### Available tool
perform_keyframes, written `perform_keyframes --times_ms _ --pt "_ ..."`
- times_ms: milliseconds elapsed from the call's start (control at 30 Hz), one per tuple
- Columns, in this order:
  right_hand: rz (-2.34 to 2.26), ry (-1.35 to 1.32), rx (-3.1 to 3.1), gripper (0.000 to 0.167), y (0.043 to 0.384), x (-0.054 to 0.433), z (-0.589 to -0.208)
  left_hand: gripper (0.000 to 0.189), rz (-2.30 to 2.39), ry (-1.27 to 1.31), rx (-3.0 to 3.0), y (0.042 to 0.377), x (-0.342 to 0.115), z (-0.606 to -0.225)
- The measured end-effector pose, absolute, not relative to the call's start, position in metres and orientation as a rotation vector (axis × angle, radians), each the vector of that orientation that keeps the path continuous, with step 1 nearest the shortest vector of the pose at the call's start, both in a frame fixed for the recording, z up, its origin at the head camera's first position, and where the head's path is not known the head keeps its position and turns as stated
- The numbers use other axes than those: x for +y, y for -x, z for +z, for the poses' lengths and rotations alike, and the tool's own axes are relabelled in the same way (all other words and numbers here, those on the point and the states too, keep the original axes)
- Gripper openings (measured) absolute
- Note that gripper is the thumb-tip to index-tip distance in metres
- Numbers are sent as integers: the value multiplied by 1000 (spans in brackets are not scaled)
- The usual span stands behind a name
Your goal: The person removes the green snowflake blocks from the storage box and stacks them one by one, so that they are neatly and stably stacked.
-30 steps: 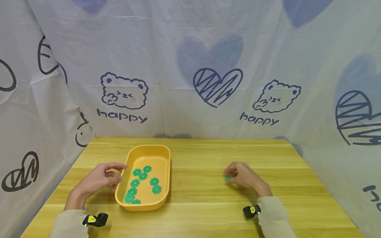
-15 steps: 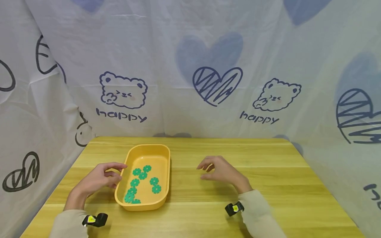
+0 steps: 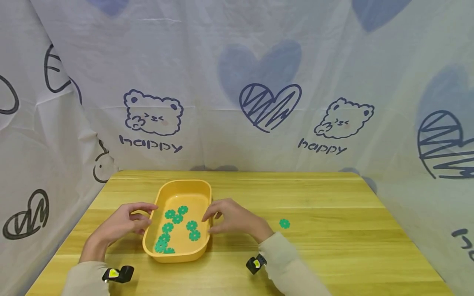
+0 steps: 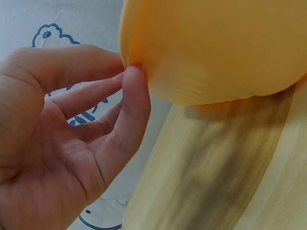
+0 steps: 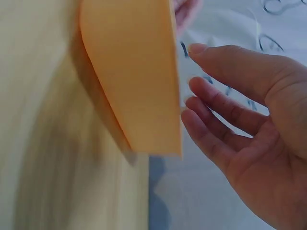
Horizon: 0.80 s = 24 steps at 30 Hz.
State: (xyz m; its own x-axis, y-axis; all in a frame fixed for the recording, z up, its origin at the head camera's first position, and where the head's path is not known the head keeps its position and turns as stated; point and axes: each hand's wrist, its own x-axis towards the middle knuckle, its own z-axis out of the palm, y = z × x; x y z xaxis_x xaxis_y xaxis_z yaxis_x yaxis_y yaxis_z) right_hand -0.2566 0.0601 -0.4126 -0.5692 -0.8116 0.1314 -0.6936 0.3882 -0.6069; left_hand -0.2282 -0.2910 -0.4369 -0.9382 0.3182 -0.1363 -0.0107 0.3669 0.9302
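A yellow rounded tray (image 3: 177, 258) holds several green notched plastic discs (image 3: 168, 227), most of them toward its left side. My left hand (image 3: 124, 222) is at the tray's left wall; in the left wrist view its fingertips (image 4: 136, 79) pinch the rim. At the opposite wall, my right hand (image 3: 235, 220) has its fingers over the rim, above the tray's inside. The right wrist view shows that hand's fingers loosely bent and spread, with nothing between them. One more green disc (image 3: 284, 223) lies flat on the table, to the right of my right forearm.
The wooden table (image 3: 314, 193) extends to a hanging white cloth (image 3: 214, 135) printed with hearts and bears, which also closes off both sides. Each wrist wears a small black camera (image 3: 255, 264).
My right hand has left the single disc lying on the table and moved left to the tray's right rim. The left hand and the tray have stayed in place.
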Motion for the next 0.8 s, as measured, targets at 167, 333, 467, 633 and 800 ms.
perform_keyframes --times_ms 167,333,467,633,800 --pt "-686 1406 2569 24 248 34 -416 58 1587 -279 2347 228 -292 -437" --pt "-537 1409 2654 26 244 22 -418 57 1584 -280 2353 227 -295 -437" --pt "-571 1417 2627 25 245 15 -417 56 1585 -266 2354 227 -295 -436" --pt "-656 1462 2504 24 248 1 -419 57 1597 -276 2345 228 -295 -438" --pt "-636 1488 2434 22 250 -17 -429 58 1612 -285 2332 229 -295 -440"
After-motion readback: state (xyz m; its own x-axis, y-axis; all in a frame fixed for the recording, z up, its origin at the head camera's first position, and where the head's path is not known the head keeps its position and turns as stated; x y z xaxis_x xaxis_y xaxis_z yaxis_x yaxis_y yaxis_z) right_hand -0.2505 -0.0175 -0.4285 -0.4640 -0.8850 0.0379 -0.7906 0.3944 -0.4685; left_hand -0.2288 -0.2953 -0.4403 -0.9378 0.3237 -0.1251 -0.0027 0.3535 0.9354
